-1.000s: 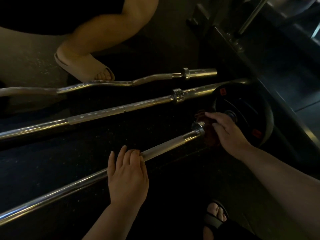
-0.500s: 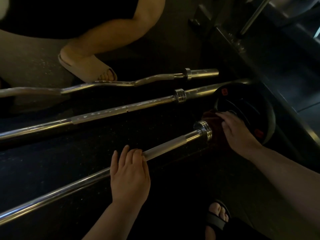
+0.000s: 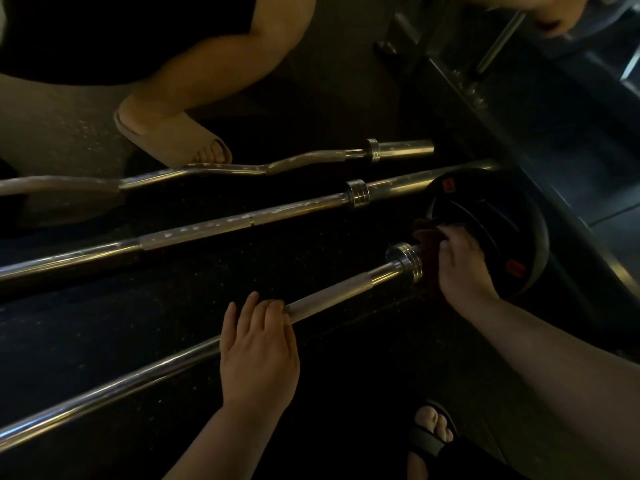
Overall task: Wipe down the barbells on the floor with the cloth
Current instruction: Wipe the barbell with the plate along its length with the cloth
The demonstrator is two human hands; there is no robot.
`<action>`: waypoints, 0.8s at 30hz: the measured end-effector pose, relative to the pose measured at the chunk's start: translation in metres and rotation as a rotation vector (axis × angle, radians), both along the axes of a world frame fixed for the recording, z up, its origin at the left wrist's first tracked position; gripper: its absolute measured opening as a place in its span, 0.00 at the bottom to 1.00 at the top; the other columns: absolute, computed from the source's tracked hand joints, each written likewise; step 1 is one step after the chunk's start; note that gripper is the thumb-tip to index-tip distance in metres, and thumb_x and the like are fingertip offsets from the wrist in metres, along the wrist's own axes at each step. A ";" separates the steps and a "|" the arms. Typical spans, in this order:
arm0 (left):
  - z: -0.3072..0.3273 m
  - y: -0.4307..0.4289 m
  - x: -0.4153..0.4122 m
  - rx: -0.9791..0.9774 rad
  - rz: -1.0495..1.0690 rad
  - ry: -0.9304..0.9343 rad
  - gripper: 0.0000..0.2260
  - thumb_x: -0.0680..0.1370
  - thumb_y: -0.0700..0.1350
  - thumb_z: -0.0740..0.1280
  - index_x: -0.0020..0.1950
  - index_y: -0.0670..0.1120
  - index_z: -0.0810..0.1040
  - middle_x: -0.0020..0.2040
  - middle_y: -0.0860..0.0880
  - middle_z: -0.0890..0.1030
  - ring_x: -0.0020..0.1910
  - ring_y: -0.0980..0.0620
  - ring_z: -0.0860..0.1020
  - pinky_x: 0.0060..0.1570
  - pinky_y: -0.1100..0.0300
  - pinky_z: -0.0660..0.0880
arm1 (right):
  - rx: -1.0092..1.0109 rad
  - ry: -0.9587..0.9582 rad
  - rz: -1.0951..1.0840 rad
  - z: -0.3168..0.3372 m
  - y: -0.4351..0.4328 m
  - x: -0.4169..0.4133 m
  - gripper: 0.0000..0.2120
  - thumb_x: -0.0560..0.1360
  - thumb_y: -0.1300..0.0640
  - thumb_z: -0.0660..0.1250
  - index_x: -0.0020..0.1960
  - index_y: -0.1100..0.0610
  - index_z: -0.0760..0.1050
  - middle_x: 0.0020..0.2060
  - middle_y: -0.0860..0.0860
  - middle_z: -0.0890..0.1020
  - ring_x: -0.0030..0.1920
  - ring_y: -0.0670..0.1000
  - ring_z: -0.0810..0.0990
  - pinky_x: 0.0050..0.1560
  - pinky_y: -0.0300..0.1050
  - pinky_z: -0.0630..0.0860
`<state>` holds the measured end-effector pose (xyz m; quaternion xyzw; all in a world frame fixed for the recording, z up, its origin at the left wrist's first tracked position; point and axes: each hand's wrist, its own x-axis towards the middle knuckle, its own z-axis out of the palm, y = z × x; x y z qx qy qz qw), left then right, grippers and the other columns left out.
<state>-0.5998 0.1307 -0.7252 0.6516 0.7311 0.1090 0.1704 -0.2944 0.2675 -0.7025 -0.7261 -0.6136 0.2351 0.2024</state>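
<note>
My left fingers [image 3: 254, 310] are curling over the smooth chrome shaft of the nearest barbell [image 3: 346, 289], which is lying slantwise on the dark speckled floor [image 3: 207, 289]; just right of them the shaft is turning matte and knurled, then meeting a ribbed round collar [image 3: 405, 261]; just past it my right fingers [image 3: 450, 239] are pinching the dark red cloth [image 3: 424, 233], which is bunching softly beside a black round plate [image 3: 502, 216].
</note>
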 end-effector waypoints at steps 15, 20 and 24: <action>-0.002 -0.001 -0.002 -0.004 -0.004 -0.002 0.24 0.84 0.53 0.45 0.69 0.49 0.75 0.69 0.51 0.77 0.78 0.50 0.62 0.79 0.44 0.50 | 0.055 -0.047 -0.039 -0.009 -0.043 0.003 0.17 0.85 0.60 0.55 0.72 0.56 0.68 0.74 0.48 0.63 0.75 0.52 0.64 0.70 0.45 0.63; -0.001 0.003 -0.004 -0.005 -0.013 0.010 0.26 0.83 0.54 0.43 0.71 0.49 0.74 0.70 0.51 0.76 0.79 0.51 0.61 0.79 0.45 0.50 | 0.042 -0.018 -0.106 0.008 -0.006 -0.003 0.17 0.86 0.55 0.52 0.73 0.50 0.67 0.74 0.53 0.65 0.70 0.54 0.69 0.66 0.48 0.70; 0.000 0.003 -0.001 -0.015 0.006 0.006 0.27 0.83 0.54 0.42 0.70 0.48 0.74 0.70 0.51 0.76 0.79 0.50 0.60 0.79 0.44 0.48 | -0.009 0.041 -0.062 0.005 -0.004 -0.017 0.16 0.86 0.52 0.51 0.72 0.44 0.65 0.76 0.51 0.62 0.72 0.51 0.66 0.60 0.48 0.74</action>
